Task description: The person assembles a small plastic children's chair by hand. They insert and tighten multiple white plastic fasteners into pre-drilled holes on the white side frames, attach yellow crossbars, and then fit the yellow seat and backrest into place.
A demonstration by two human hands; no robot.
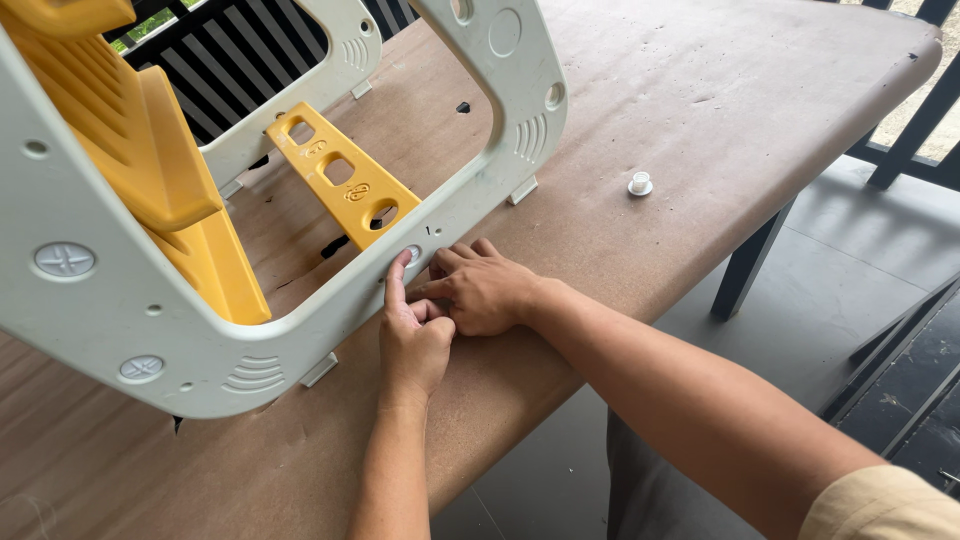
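Fitting a round white plug [412, 253] into a hole on the lower edge of the grey-white plastic side frame [60, 190], judging by the hands. Left hand [412, 335] mostly curled, index finger stretched up and pressing its tip on the plug. Right hand [482, 290] just beside, fingers bent and touching the frame edge next to the plug, gripping nothing visible. Plug half hidden under the fingertip, so cannot tell if already flush. Frame standing on its edge on the brown table [720, 90], with yellow step parts [345, 180] fixed inside. One more small white cap [640, 184] lying alone on the table, well apart to the right. Next move probably needing firm straight pressure on the plug while steadying the frame, then picking the spare cap
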